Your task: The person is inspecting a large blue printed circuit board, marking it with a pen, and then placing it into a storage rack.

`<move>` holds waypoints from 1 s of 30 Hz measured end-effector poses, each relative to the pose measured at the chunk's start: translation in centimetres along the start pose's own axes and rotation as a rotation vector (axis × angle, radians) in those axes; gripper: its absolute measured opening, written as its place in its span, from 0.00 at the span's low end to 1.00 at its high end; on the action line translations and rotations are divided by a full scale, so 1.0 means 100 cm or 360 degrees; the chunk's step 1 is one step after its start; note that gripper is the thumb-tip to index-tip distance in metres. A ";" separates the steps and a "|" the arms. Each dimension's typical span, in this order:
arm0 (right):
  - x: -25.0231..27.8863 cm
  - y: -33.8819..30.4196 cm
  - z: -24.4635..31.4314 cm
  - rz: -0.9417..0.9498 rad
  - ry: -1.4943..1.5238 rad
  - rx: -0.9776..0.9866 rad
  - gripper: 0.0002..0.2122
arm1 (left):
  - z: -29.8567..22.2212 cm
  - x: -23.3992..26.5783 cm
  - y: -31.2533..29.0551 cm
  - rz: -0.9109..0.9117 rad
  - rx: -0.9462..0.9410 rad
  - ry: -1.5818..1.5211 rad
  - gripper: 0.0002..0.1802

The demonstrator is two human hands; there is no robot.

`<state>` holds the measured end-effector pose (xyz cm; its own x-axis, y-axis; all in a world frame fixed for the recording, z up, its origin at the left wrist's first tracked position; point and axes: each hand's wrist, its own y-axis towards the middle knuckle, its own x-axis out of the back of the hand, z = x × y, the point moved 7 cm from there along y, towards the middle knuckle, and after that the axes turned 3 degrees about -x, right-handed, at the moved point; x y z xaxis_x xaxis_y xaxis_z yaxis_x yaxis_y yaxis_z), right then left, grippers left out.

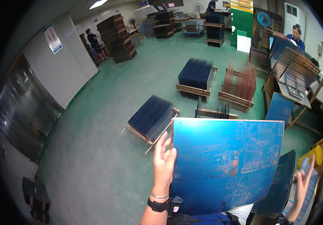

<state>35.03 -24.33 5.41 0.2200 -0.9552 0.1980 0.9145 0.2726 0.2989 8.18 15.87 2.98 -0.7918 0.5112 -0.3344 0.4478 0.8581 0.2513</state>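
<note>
A large blue circuit board panel (206, 157) with copper-coloured traces stands tilted in front of me. My left hand (164, 155) is closed on its left edge, thumb on the near face. A metal bangle and a black strap with a small device circle that wrist. Well right of the panel, my right hand (301, 183) is raised with its index finger stretched up and fingers apart; I see nothing held in it. Beside that hand leans a panel with pale blue rectangles (296, 193). A dark greenish panel (278, 187) stands between the right hand and the blue panel.
On the green floor ahead stand racks of upright dark panels (152, 118), (195, 73), and a rack of brownish panels (239, 84). A cluttered workbench (295, 92) lies right, with a co-worker (296, 37) behind it. Stacked dark racks (117, 37) stand far left. Yellow material (314, 155) lies near right.
</note>
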 end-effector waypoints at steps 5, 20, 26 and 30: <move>-0.186 -0.029 0.056 0.1254 0.1086 -0.0360 0.15 | -0.009 -0.003 -0.001 0.0106 -0.0228 0.0200 0.28; -0.334 -0.068 0.080 0.1689 0.1150 -0.0160 0.12 | -0.016 -0.001 -0.018 0.0579 -0.0536 0.0794 0.10; -0.339 -0.066 0.077 0.1628 0.1080 -0.0142 0.08 | -0.030 -0.014 -0.022 0.0685 -0.0547 0.0748 0.17; -0.344 -0.069 0.091 0.1727 0.1200 0.0019 0.05 | -0.029 -0.013 -0.022 0.0678 -0.0486 0.0644 0.20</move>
<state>18.10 7.74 5.00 0.9715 -0.0808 -0.2229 0.1528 0.9323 0.3280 7.01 13.15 5.46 -0.6919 0.6927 0.2036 0.6653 0.5021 0.5525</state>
